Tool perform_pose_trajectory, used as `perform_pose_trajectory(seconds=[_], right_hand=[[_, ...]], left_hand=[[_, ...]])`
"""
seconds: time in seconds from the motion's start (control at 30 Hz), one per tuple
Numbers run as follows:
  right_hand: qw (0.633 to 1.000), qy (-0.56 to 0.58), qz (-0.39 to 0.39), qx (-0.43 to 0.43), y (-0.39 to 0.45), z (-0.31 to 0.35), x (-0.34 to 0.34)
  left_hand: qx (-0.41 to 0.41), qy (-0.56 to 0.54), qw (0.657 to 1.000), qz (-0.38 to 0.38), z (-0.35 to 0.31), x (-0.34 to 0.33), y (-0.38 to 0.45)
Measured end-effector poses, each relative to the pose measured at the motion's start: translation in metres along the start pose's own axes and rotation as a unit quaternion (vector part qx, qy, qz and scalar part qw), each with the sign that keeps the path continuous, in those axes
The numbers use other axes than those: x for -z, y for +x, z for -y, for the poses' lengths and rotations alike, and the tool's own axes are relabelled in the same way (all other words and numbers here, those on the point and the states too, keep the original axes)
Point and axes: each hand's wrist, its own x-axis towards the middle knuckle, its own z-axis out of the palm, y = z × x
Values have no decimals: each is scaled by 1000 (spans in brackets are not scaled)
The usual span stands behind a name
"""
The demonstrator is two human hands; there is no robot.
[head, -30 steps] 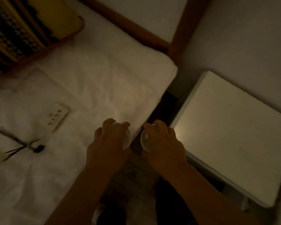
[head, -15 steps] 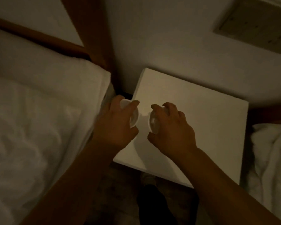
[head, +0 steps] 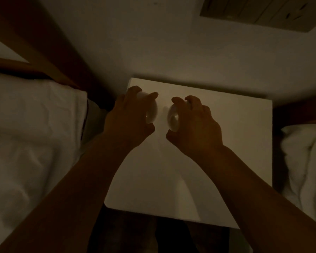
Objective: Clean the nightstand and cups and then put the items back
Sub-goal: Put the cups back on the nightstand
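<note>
The room is dim. A white square nightstand [head: 217,161] fills the middle of the view. My left hand [head: 128,121] grips a small white cup [head: 151,114] from above, over the nightstand's far left corner. Beside it, my right hand [head: 197,126] grips a second white cup [head: 172,119] the same way, over the top's far middle. The two cups are a small gap apart. I cannot tell whether they touch the top. My fingers hide most of each cup.
A bed with a white sheet [head: 31,134] lies to the left, with a wooden headboard post [head: 49,57] behind it. White bedding [head: 306,161] is at the right. A pale wall [head: 171,42] stands behind the nightstand, and dark floor [head: 135,232] shows below its front edge.
Both hands have carried the cups from beside the bed to over the nightstand's far left part. The view has swung right, from the bed to the nightstand.
</note>
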Motion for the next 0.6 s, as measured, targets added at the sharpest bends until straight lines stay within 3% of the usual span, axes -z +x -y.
perform_pose_trajectory(seconds=[0.27,0.6], right_hand=[[1000,-6,12,5,24,-8,-8],[999,6,32,10,45,-12,-8]], left_hand=[[29,-14,999,14,-5,-8,27],[-24,0,999,48,0,3,44]])
